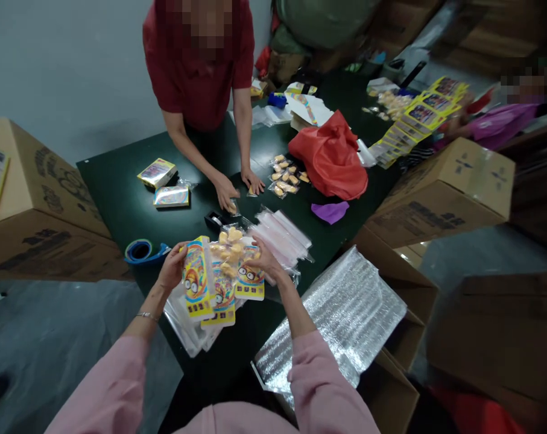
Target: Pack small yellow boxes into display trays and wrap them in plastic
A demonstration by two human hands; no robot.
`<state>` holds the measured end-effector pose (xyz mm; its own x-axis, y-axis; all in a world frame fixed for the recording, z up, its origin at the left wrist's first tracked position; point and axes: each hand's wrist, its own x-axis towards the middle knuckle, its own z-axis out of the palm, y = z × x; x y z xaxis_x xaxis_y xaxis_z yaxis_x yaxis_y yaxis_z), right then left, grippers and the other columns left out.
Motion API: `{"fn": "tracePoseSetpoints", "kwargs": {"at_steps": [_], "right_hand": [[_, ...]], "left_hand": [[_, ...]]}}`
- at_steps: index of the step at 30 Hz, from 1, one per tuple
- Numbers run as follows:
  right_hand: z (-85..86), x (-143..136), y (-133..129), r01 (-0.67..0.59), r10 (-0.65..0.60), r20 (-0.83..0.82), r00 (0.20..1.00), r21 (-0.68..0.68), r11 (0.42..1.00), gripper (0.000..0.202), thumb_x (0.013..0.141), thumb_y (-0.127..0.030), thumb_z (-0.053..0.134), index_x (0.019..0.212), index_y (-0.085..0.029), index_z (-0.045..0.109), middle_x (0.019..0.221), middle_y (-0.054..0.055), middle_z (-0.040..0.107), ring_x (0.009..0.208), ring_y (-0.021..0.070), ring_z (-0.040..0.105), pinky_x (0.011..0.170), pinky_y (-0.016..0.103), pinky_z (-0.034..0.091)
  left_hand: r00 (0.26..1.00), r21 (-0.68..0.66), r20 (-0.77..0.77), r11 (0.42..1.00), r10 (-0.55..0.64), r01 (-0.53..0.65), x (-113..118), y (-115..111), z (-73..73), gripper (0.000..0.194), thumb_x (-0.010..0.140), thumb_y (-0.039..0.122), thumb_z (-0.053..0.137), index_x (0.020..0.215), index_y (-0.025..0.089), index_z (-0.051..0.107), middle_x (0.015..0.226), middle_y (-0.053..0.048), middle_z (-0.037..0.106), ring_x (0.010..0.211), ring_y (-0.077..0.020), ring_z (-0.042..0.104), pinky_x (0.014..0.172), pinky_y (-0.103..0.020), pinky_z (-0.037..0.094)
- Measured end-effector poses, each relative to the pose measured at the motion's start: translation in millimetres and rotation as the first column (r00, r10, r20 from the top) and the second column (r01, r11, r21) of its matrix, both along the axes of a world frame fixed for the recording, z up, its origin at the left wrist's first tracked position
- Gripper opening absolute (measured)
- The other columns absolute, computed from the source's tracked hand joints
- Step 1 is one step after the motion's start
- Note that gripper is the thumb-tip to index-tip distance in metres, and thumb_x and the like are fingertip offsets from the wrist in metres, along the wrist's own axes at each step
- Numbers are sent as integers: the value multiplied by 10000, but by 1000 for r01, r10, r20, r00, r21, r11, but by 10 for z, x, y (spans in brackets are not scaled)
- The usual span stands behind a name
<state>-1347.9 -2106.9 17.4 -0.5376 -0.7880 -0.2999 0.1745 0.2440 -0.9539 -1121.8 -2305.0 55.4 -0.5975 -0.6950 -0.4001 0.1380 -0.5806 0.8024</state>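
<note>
— Holding what, in those fingers of yours?
— My left hand has its thumb and fingers closed on the edge of the left yellow card, which tilts above the near part of the table. My right hand is curved at the right yellow card; with the small pieces and plastic so close, I can't tell whether those fingers grip or only touch.

— And between your hands?
— The middle yellow card, partly covered by the left one, with wrapped yellowish pieces bunched at the cards' far ends. Clear plastic sleeves lie under them, on the near side.

— Farther out?
— A bundle of clear packets lies just right of the bunch, a black tape dispenser just beyond it, and a blue tape dispenser at the table's left edge. Silvery foil sheeting is near, on the right.

— Across from you?
— A person in a red shirt, both hands down among small packets. To the right of those hands are more wrapped pieces in a cluster, then a red bag with a purple scrap on its near side. Two boxes sit on the far left.
</note>
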Motion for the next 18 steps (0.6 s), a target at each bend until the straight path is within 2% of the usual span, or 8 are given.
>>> {"fn": "tracePoseSetpoints", "kwargs": {"at_steps": [2,5,8,11,14,18], "right_hand": [[-6,8,-47,-73,74,-40,996,7,997,998,540,-316,875,1442,-272,449,1463,97,484,1194,303,594,1031,481,474],[-107,89,-133,-76,99,-247,964,104,992,1070,425,-340,927,1403,-264,498,1522,113,435,1427,364,365,1185,550,253],[-223,179,-157,-61,107,-382,918,132,989,1150,451,-423,923,1469,-254,414,1611,143,280,1510,361,185,1215,564,144],[-269,245,-116,-44,79,-414,907,93,995,1234,510,-487,901,1538,-215,274,1641,177,163,1525,344,129,1220,553,140],[-265,300,-47,3,14,-399,917,40,999,1321,464,-495,922,1550,-224,220,1650,169,114,1530,351,86,1222,562,127],[-284,395,66,139,-145,-294,945,-43,989,1257,520,-490,906,1541,-242,216,1632,139,187,1516,321,166,1227,523,179]], "left_hand": [[1000,-17,-16,1000,-13,13,-228,-60,-65,417,566,346,898,885,162,703,773,-34,724,639,-165,658,589,-239,524],[999,-14,-30,999,-30,30,-525,-127,-161,402,549,321,894,856,150,698,735,-34,713,605,-155,637,585,-247,519],[999,10,-38,1000,-29,30,-667,-154,-218,387,552,322,883,836,159,676,726,-22,704,597,-160,639,589,-264,525],[999,28,-42,999,-27,29,-697,-142,-232,354,583,323,863,827,170,657,733,-6,693,608,-160,645,610,-272,536],[999,30,-42,999,-16,17,-665,-127,-221,316,618,308,840,839,177,657,742,2,690,610,-158,645,609,-268,536],[998,28,-48,999,42,-41,-469,-129,-192,296,658,311,819,878,186,665,775,5,702,633,-155,658,624,-258,543]]}}
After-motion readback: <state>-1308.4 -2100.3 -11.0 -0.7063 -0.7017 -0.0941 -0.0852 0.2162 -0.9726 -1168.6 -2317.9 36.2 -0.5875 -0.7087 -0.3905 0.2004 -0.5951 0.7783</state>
